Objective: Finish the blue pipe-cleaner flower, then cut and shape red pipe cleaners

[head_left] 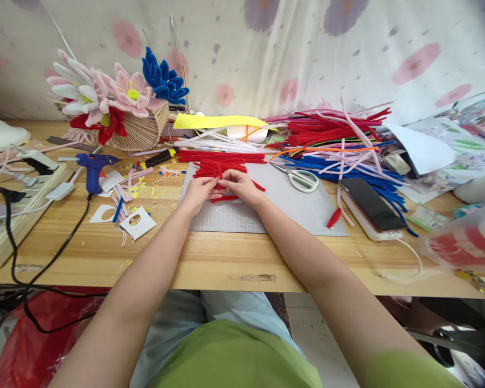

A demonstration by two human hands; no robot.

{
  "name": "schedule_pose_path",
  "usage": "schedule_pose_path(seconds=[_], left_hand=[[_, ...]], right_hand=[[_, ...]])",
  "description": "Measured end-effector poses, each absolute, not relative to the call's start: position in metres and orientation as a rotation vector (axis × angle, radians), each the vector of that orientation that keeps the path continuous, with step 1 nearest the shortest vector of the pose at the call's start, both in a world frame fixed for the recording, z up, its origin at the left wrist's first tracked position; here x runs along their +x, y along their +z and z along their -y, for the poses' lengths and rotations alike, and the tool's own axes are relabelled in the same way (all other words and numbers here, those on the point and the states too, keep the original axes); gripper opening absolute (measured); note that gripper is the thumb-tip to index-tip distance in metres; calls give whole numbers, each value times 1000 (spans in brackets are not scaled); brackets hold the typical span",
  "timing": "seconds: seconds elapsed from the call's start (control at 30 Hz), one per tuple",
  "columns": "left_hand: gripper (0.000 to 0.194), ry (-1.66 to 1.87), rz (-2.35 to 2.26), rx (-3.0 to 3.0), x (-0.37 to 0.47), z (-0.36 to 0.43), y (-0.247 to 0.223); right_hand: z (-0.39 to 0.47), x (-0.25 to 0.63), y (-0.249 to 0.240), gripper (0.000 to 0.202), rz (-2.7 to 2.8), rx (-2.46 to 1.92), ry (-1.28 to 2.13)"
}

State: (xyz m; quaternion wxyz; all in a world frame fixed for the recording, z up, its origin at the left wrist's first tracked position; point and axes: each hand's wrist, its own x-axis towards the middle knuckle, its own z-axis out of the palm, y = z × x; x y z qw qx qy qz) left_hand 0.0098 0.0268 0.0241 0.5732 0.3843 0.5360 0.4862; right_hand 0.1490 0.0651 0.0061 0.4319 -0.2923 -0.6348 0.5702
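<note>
Over the grey cutting mat (pixel 303 210), my left hand (pixel 201 193) and my right hand (pixel 240 186) meet fingertip to fingertip. Both pinch a bent red pipe cleaner (pixel 215 168), which makes a small loop above the fingers. Just behind them lies a pile of short red pipe cleaners (pixel 238 157). Another red piece (pixel 226 199) rests on the mat below my fingers. A red petal-shaped piece (pixel 334 217) lies at the mat's right edge, and scissors (pixel 302 180) with pale handles lie to the right of my right hand.
A blue glue gun (pixel 94 171), its black cord and a power strip (pixel 28 215) occupy the left. Fluffy flowers (pixel 131 94) stand behind. Long coloured pipe cleaners (pixel 331 129) are heaped at the back right, near a phone (pixel 372 203). White card pieces (pixel 138 223) lie left of the mat.
</note>
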Motion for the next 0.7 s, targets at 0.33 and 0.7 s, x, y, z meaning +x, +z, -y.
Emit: schedule_pose_path(seconds=[0.33,0.7], left_hand=[[12,1035,-1197,939,4,-26,24],[12,1014,-1166,951,4,-25,26]], right_hand=[[-66,153,6,38,1488,-756,1551],[-71,159,2,41,1481,-715,1671]])
